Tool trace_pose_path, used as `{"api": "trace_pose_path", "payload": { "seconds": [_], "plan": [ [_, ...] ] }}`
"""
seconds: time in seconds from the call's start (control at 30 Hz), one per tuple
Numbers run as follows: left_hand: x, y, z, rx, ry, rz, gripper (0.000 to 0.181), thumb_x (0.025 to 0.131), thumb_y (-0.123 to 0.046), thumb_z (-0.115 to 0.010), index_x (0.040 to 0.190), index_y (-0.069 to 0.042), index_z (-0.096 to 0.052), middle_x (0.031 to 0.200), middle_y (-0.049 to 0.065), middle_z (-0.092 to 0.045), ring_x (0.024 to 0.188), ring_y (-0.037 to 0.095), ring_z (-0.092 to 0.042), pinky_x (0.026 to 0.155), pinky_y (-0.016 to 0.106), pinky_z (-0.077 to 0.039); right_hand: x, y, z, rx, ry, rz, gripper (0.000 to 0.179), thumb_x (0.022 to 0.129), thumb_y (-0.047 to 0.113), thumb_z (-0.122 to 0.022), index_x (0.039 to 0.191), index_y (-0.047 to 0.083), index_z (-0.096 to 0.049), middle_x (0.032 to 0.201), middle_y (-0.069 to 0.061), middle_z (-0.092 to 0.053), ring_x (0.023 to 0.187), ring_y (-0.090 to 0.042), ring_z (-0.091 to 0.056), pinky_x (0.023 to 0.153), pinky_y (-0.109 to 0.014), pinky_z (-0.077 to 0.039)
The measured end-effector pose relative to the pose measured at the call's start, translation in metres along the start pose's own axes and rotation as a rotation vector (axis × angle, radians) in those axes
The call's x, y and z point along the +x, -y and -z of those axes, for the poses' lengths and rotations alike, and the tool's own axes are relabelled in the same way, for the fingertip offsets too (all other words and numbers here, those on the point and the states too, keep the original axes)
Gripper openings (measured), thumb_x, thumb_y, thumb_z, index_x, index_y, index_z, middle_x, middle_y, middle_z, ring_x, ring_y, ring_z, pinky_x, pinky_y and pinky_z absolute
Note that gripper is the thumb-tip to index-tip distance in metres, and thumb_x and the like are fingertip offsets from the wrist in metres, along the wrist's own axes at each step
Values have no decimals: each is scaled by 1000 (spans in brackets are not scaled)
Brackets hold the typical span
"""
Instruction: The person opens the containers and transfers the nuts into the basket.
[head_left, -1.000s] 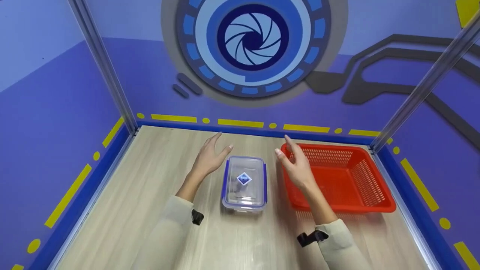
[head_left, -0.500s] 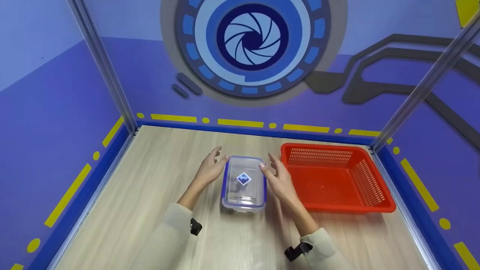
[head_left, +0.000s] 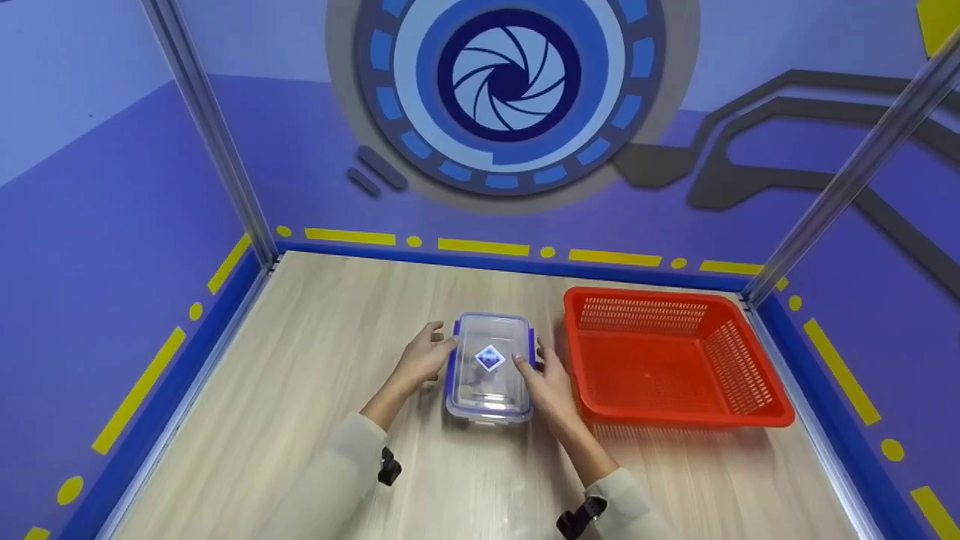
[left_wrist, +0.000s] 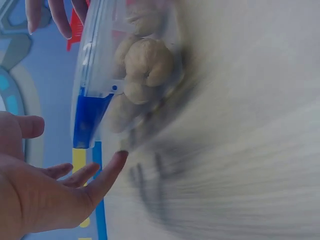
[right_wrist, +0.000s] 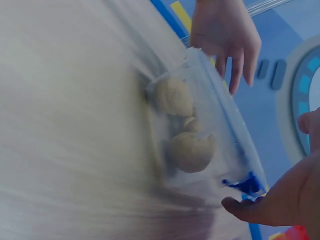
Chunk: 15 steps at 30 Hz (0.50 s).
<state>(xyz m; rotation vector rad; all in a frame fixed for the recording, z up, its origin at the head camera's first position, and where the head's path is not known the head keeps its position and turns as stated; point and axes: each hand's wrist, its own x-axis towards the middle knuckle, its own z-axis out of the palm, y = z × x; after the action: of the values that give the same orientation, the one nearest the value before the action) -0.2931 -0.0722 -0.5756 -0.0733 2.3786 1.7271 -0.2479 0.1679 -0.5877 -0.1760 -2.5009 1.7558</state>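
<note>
Clear plastic box (head_left: 491, 386), lid on, sits flat on the wood-look table (head_left: 330, 352), between the two hands. Diamond sticker (head_left: 490, 358) on the lid, tan lumps (left_wrist: 148, 62) inside; can't tell what they are.

Left hand (head_left: 421, 358): at the box's left side, fingers spread, holding nothing. Left wrist view shows its fingertips short of the blue clip (left_wrist: 90, 120). Right hand (head_left: 551, 382): at the right side, fingers loosely extended, thumb over the lid edge, not wrapped round anything. One finger is right by the second clip (right_wrist: 247, 185); can't tell if it touches.

My read: step is lining up both hands on the box, no grip yet. Next move calls for bringing fingers in evenly from both sides, supporting the body below the lid; pulling on clips alone could pop one.

Around: red basket (head_left: 652, 375) just right of the box. Its near side leaves the right hand a narrow slot, so knuckles could bump the rim. Purple back wall (head_left: 300, 172) is well apart, not in the way.
</note>
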Motion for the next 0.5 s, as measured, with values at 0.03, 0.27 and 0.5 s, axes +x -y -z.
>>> {"api": "trace_pose_path", "payload": {
  "seconds": [0.03, 0.27, 0.5],
  "plan": [
    [1, 1, -1, -32, 16, 25, 68, 107, -35, -59, 163, -6, -36, 158, 24, -47, 135, 46, -55, 91, 55, -60, 0, -2, -1, -2, 0, 1, 72, 103, 28, -69, 161, -2, -38, 156, -33, -46, 138, -50, -53, 114, -60, -44],
    [5, 8, -5, -133, 99, 148, 61, 107, -35, -57, 158, -4, -43, 143, 20, -60, 110, 34, -69, 78, 46, -62, 2, -12, -3, 45, 10, -47, 66, 103, 13, -62, 159, -7, -35, 152, -34, -50, 139, -50, -51, 115, -59, -43],
    [7, 14, -12, -94, 84, 112, 51, 108, -29, -58, 150, -1, -52, 126, 16, -67, 96, 27, -71, 72, 40, -61, 3, -15, -4, 180, 56, -126, 55, 105, 7, -53, 155, -12, -38, 152, -36, -47, 138, -49, -50, 117, -60, -40]
  ]
}}
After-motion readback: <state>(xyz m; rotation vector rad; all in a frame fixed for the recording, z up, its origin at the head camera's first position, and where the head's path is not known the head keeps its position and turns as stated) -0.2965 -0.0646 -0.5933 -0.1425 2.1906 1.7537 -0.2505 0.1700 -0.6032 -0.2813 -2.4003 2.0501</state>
